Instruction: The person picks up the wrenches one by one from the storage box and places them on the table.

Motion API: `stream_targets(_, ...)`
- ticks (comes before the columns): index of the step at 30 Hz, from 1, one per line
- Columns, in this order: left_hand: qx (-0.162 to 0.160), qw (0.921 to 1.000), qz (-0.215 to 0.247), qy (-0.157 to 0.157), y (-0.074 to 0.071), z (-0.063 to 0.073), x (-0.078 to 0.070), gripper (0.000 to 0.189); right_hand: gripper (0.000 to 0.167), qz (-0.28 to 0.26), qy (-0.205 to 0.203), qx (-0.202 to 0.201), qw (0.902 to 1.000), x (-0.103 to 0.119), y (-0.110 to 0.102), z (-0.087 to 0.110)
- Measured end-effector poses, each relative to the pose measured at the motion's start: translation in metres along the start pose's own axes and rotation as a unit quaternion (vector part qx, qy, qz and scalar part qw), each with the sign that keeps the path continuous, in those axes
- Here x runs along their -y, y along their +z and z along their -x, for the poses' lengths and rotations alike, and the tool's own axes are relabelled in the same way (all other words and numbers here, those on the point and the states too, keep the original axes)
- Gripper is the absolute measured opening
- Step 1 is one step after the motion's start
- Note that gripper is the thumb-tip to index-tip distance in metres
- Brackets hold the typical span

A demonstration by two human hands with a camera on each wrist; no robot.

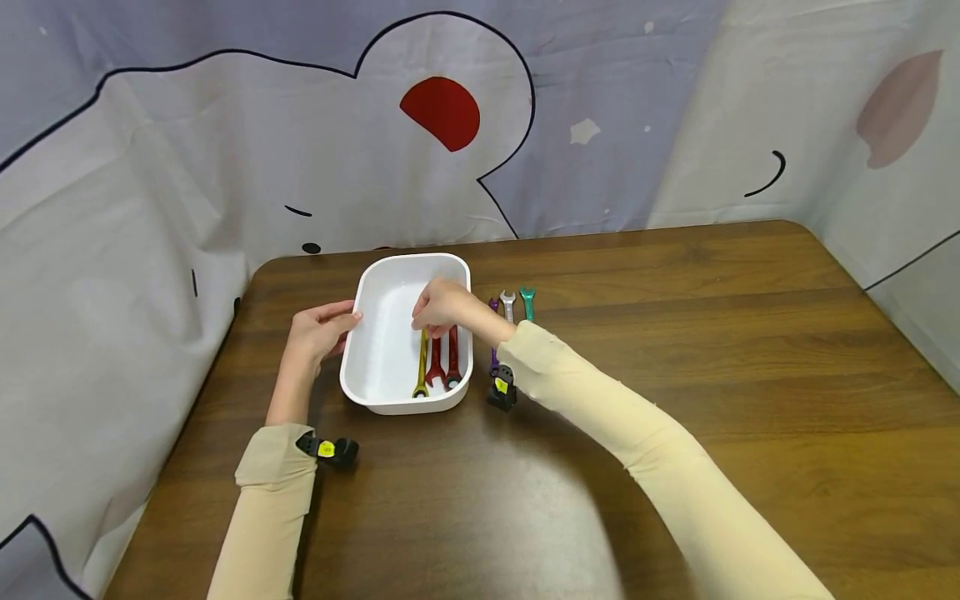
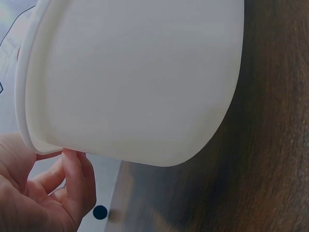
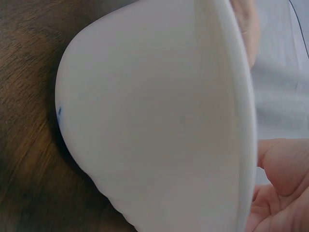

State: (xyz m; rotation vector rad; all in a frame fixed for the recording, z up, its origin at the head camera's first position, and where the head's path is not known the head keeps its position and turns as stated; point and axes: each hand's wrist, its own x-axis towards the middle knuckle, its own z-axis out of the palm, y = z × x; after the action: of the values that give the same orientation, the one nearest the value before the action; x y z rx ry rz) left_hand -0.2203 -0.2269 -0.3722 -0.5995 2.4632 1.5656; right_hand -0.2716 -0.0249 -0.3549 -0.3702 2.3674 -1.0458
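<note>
My left hand [image 1: 318, 335] grips the left rim of a white plastic tray [image 1: 384, 292], thumb over the edge and fingers beneath it. In the left wrist view the fingers [image 2: 79, 179] press up under the rim. My right hand [image 1: 444, 307] reaches inside the tray and pinches the upper end of a yellow wrench [image 1: 422, 367], whose lower end lies on the tray floor. Beside it in the tray lie a red wrench [image 1: 436, 367] and a darker red wrench [image 1: 453, 358], their upper parts hidden by my right hand.
Right of the tray, a purple wrench [image 1: 494, 357], a silver wrench [image 1: 508, 307] and a green wrench [image 1: 528, 303] lie on the wooden table [image 1: 675, 333], partly hidden by my right arm. A printed cloth [image 1: 600, 108] hangs behind the table.
</note>
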Motion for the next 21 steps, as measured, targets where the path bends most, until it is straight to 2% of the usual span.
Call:
stream_targets(7,0.001,1.0000,0.000,0.005,0.000,0.000,0.001,0.050,0.012,0.068,0.010,-0.020,0.9975,0.002,0.005,-0.007)
stream_targets(12,0.002,1.0000,0.000,0.003,0.001,0.000,0.002,0.050,0.009,0.115,0.024,-0.019,0.9929,0.002,0.007,-0.011)
stream_targets(21,-0.003,1.0000,0.000,0.001,0.001,-0.003,0.005,0.049,0.008,0.137,0.040,-0.016,0.9896,0.004,0.011,-0.013)
